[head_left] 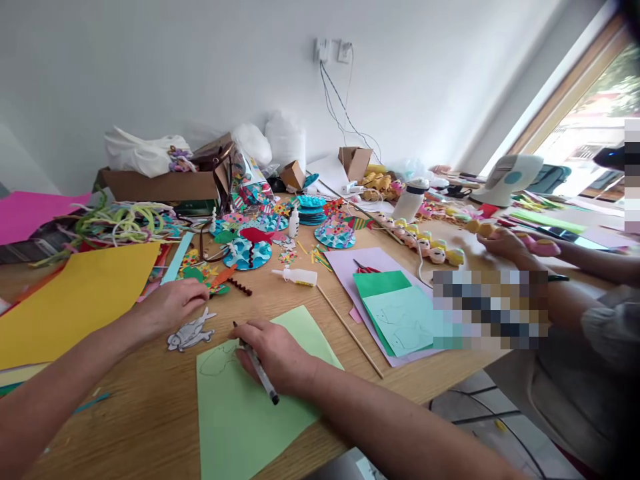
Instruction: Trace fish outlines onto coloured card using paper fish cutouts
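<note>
My right hand (277,353) is closed around a pen (260,373) with a clear barrel and a dark end. It rests on a light green sheet of paper (250,427), where a fish outline (214,361) is drawn at the upper left. My left hand (175,303) hovers just above the table, fingers loosely bent and apart from the thumb, with nothing visible in it. Just below that hand lies a grey-white fish cutout (193,332) with drawn lines. Colourful paper pieces (200,272) lie beyond my left fingertips.
A glue bottle (299,277) lies beside a wooden stick (350,330). Right of it are drawn-on pale green paper (403,320) and red-handled scissors (367,269). Yellow paper (75,300) covers the left side. Blue paper crafts (247,257) stand behind. A co-worker's hands (507,247) hold stuffed pieces.
</note>
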The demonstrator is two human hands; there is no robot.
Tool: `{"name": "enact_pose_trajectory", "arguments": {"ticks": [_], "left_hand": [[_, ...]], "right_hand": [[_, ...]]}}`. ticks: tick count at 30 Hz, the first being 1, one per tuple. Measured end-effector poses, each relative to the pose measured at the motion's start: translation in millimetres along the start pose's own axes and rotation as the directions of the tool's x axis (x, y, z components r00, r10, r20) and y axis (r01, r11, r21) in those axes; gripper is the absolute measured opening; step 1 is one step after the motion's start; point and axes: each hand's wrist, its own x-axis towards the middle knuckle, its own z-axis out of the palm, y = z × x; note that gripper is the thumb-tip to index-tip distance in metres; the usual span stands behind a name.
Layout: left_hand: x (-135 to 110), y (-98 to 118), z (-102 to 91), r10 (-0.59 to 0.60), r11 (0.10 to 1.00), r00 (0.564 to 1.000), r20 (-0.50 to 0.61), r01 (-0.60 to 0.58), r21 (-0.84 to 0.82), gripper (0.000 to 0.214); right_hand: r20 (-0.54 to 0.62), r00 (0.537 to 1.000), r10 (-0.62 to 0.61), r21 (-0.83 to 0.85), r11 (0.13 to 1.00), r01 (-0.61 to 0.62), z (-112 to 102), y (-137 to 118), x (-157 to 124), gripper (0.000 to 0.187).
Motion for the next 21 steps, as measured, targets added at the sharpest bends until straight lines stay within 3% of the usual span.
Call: {"name": "enact_pose_trajectory", "arguments": {"ticks": [3, 8, 11, 14, 18, 21], "left_hand": [[17.1, 20.9, 1.1, 0.067, 0.998, 0.998, 0.023, -0.067, 0.002, 0.029], [22.9, 54.3, 2.7, 0.158, 0.987, 0.986, 0.059, -0.157, -0.035, 0.03], [6.4, 78.2, 4.7, 0.212, 0.974, 0.977, 0.036, -0.209, -0.084, 0.029], [-20.6, 111.4, 9.9, 0.308, 0.946, 0.95, 0.047, -0.301, -0.12, 0.03], [-53.3, 150.3, 20.5, 0.447, 0.886, 0.894, -0.04, -0.449, -0.121, 0.028], [-64.6, 157.7, 30.0, 0.449, 0.878, 0.877, -0.169, -0.468, -0.098, 0.031]], "right_hand": [[-0.099, 0.994, 0.04, -0.063, 0.997, -0.047, -17.9, -11.1, -3.1, 0.027], [-0.256, 0.948, 0.188, -0.1, 0.97, -0.22, -72.5, -9.2, -10.0, 0.028], [-0.28, 0.899, 0.338, -0.062, 0.928, -0.368, -102.1, 25.7, -2.8, 0.022], [-0.263, 0.867, 0.423, 0.004, 0.899, -0.438, -117.3, 77.8, 15.5, 0.015], [-0.227, 0.855, 0.467, 0.01, 0.879, -0.477, -117.7, 137.7, 45.9, 0.021], [-0.207, 0.86, 0.466, 0.001, 0.879, -0.476, -109.6, 164.6, 66.2, 0.024]]}}
